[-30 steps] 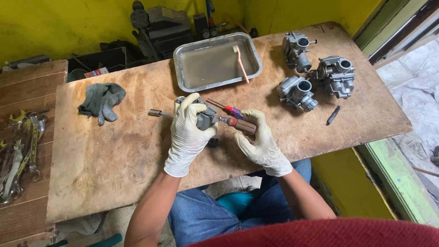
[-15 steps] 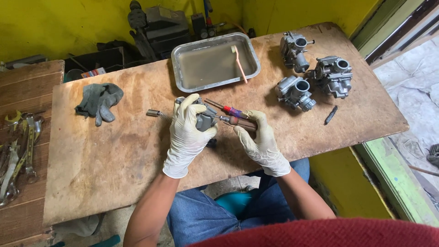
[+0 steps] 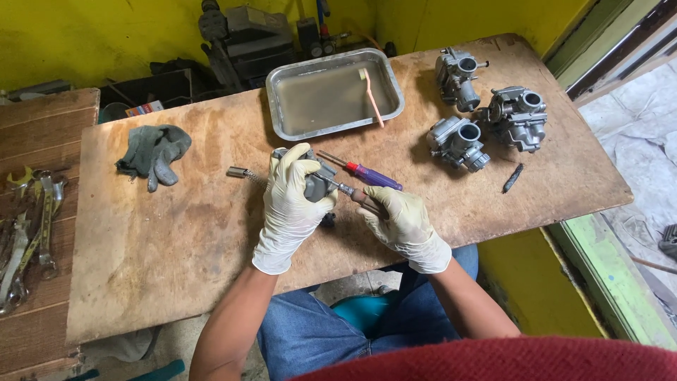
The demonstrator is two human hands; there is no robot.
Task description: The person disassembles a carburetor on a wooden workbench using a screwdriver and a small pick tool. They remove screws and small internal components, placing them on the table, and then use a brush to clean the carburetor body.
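Observation:
My left hand, in a pale rubber glove, grips a grey metal carburettor on the wooden bench. My right hand, gloved too, holds a brown-handled screwdriver whose tip meets the carburettor's side. A second screwdriver with a purple and red handle lies just behind my hands. A small spring with a metal cap lies left of the carburettor.
A metal tray of murky liquid with a pink toothbrush stands at the back. Three more carburettors sit at the right, near a small dark part. Grey gloves lie left; spanners on a side table.
Both hands stay on the carburettor and screwdriver with only slight shifts; the view has drifted a little.

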